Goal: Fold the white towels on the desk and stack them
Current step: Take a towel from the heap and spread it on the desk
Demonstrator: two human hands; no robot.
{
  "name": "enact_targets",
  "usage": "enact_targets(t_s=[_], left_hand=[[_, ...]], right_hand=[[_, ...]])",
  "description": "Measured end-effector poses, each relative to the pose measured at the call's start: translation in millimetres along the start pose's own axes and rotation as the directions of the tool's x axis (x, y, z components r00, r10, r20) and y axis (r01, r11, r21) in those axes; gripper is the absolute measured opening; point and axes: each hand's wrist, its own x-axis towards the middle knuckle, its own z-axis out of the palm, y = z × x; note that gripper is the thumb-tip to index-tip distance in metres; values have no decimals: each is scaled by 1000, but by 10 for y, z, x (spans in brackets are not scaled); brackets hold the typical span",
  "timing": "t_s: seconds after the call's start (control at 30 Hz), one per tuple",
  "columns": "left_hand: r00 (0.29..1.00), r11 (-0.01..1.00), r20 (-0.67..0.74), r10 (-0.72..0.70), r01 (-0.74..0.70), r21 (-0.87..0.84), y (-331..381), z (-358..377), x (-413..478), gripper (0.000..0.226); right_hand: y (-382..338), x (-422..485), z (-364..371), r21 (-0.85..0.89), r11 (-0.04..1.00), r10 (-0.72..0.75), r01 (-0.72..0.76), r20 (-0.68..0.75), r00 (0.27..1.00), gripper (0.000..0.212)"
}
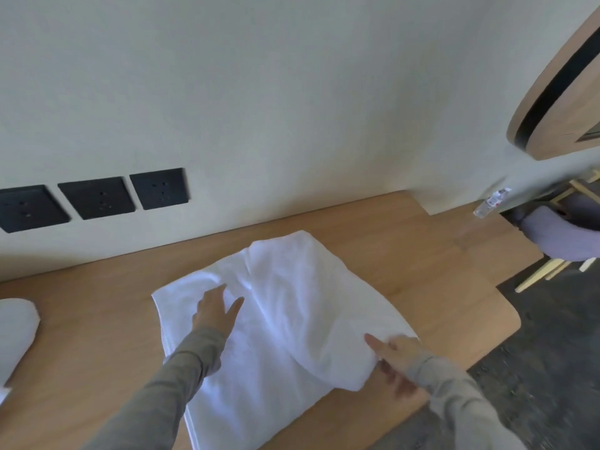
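Observation:
A white towel (292, 306) lies spread on the wooden desk (97, 326), its right part lifted into a loose fold. My left hand (214, 308) lies flat on the towel's left half with straight fingers. My right hand (394, 355) grips the towel's near right corner, thumb on top and fingers under the cloth. A second white towel (16, 332) sits at the desk's left edge, partly out of view.
The wall behind the desk carries three black sockets (97, 198). At the desk's far right corner lies a small clear plastic bottle (492, 201). A grey chair (558, 235) stands on the dark floor (552, 319) beyond the desk's right edge. A round wooden frame (552, 102) hangs at the upper right.

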Motion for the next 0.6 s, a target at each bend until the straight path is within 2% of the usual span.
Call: enact_targets(t_s=[0.07,0.13,0.2,0.27,0.4,0.53,0.6], left_hand=[[993,999,-110,-47,47,1,-146,16,-98,63],[973,993,-211,-98,110,46,-248,25,-186,66],[941,976,-284,-184,210,64,-291,39,-263,72],[895,945,-325,-305,327,16,-301,73,-326,79],[824,890,-345,-450,445,-100,-317,177,-375,90],[719,808,-375,-586,553,-203,-339,264,-376,94],[695,785,-367,-619,560,-265,-379,324,-400,96]], right_hand=[[11,102,-351,-47,999,6,-7,-14,1000,75],[-73,315,-633,-31,993,-116,113,-153,981,62],[-215,641,-770,-141,964,-258,226,-288,922,47],[-358,997,-769,-249,941,-303,229,-318,898,41],[-503,1561,-595,-232,962,-177,144,-128,976,66],[-476,1780,-424,-160,981,-110,112,20,994,76],[-476,1793,-396,-122,985,-113,121,65,991,76]])
